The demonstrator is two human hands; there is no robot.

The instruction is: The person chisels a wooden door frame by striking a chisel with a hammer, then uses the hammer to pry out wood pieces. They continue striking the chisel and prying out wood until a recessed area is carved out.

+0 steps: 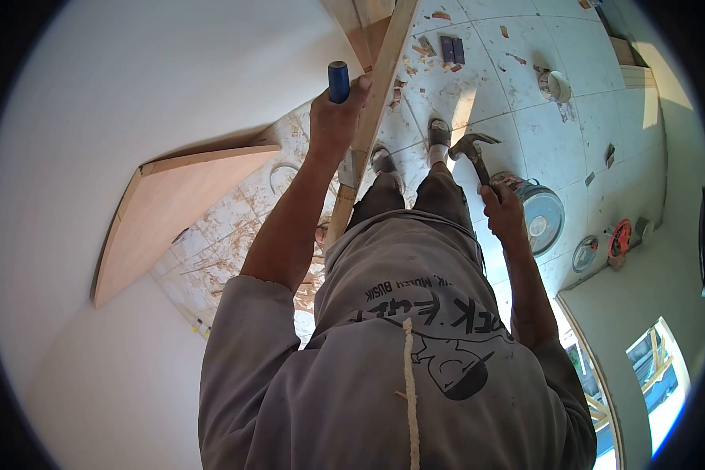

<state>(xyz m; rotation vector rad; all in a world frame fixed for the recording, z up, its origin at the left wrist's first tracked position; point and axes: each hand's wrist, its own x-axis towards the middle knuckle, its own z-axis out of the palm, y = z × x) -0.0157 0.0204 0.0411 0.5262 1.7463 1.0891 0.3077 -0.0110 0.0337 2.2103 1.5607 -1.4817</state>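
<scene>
Below, blue handle upright in left hand, hammer head floorward

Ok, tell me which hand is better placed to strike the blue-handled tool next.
Right, probably. The right hand grips the claw hammer, held free beside the legs. The left hand is wrapped around the blue-handled tool, close against the wooden strip, so it is occupied.

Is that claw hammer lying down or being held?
Held: the right hand grips the dark-handled steel claw hammer by its handle.
</scene>
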